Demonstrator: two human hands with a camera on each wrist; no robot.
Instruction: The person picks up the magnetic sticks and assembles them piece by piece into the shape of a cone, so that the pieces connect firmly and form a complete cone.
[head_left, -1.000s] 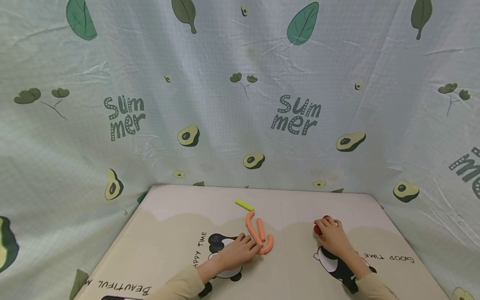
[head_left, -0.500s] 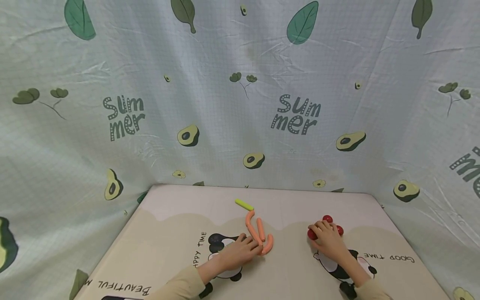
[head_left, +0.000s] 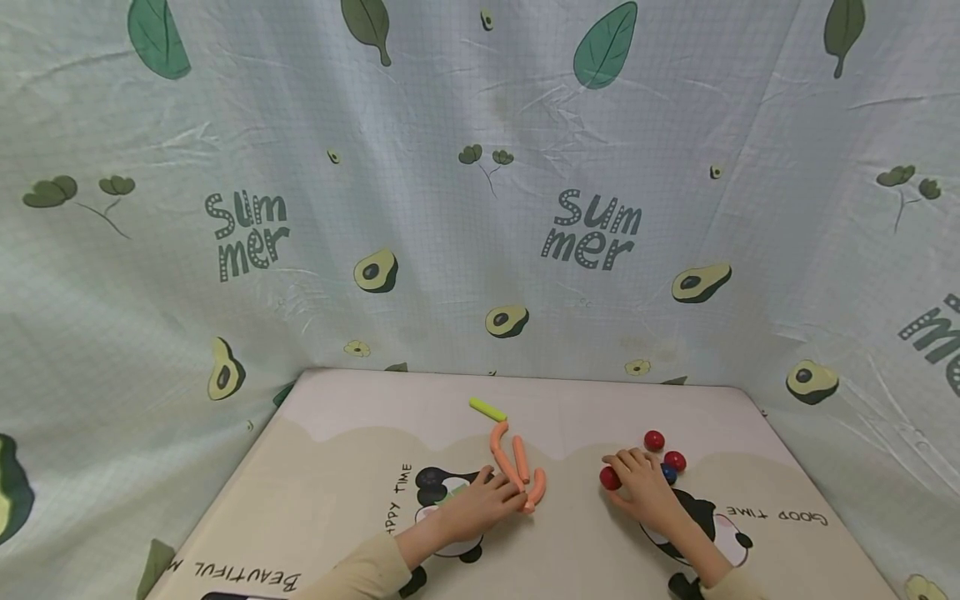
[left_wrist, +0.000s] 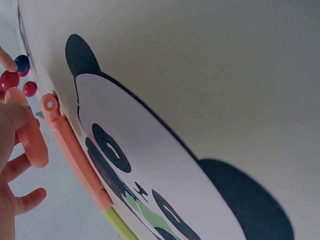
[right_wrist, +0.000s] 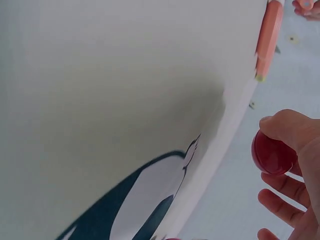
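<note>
In the head view my left hand (head_left: 480, 507) is at the table's middle. In the left wrist view its thumb and fingers pinch a short orange ribbed piece (left_wrist: 33, 136), slightly curved. Beside it on the table lies a longer orange jointed strip (left_wrist: 75, 152), with a straight orange stick (head_left: 521, 458) next to that. A yellow-green stick (head_left: 487, 409) touches the strip's far end. On the right, my right hand (head_left: 647, 490) pinches a red ball (right_wrist: 273, 154) between thumb and fingers. Two more red balls (head_left: 654, 440) and a blue ball (head_left: 668, 473) rest just beyond it.
The table (head_left: 337, 467) bears a cover printed with pandas and lettering. A pale curtain (head_left: 435, 208) with avocado and leaf prints hangs behind the table's far edge and down its sides.
My right hand has moved left and nearer with the red ball, uncovering two red balls and a blue one. The left hand stays almost in place, the short orange piece shifting slightly.
</note>
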